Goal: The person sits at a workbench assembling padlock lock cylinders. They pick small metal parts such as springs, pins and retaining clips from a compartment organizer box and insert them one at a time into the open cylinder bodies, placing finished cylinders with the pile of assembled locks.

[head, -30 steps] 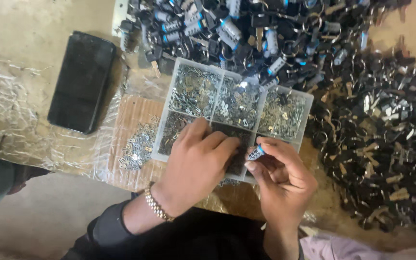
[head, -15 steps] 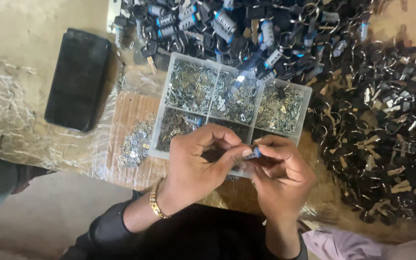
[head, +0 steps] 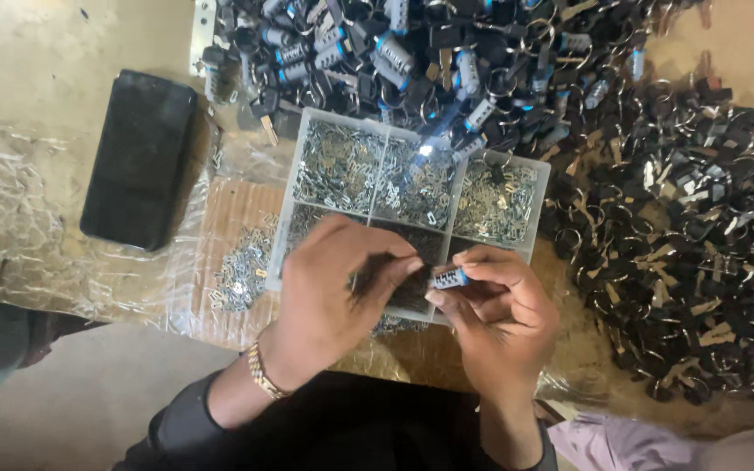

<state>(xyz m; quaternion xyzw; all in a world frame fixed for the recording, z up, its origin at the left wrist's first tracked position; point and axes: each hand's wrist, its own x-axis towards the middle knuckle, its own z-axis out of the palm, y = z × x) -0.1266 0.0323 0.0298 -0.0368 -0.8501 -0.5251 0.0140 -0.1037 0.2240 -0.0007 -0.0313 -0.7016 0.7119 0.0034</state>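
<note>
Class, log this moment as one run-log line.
left hand: holds thin tool | right hand: grips lock cylinder | under hands: divided parts tray

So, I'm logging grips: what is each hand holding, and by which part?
Right hand pinches a small silver lock cylinder with a blue band by its body. Left hand grips a thin dark tool; where exactly is hidden.

We see small lock cylinder [head: 448, 278], dark with blue band, lying roughly horizontal, pinched at our right fingertips; thin dark tool [head: 368, 277] in left, tip toward cylinder, above parts tray.
</note>
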